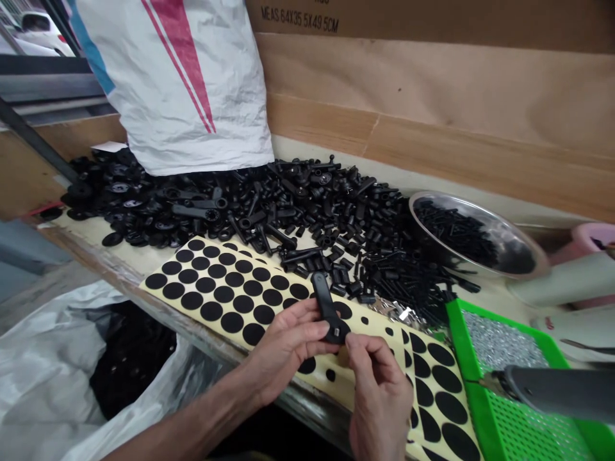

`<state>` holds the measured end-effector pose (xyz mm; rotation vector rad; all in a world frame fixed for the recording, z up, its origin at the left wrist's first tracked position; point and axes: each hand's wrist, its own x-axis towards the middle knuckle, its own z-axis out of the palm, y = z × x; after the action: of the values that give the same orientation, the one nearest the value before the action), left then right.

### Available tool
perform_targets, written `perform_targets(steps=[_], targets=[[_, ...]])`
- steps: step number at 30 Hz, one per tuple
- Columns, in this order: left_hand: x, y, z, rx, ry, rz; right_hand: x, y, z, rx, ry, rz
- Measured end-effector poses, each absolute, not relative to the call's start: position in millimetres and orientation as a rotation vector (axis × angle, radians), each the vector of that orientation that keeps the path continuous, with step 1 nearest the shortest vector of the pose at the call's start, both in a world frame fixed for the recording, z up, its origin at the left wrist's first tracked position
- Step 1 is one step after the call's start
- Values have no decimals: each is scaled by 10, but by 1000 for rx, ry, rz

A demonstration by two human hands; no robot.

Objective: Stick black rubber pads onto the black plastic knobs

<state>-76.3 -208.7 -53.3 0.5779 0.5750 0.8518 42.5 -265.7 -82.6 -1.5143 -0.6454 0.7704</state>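
Lever [327, 306] pinched at its lower end between your left hand [288, 346] and right hand [379, 390]; looks light, stiff plastic, so hold that hub.

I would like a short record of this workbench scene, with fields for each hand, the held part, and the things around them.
left hand: left hand grips the black lever near its lower end
right hand: right hand, fingertips at the lever's lower end; grip unclear
below hands: yellow sheet of black round stickers
behind: pile of black parts; white sack
right side: steel bowl of black screws; green tray of silver pieces; grey power tool
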Motion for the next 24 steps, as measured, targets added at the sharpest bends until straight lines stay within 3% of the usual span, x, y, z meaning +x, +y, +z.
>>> perform_targets(steps=[24], targets=[[-697, -2140, -526, 699, 750, 928, 421, -2643, -756, -1598, -748, 656]])
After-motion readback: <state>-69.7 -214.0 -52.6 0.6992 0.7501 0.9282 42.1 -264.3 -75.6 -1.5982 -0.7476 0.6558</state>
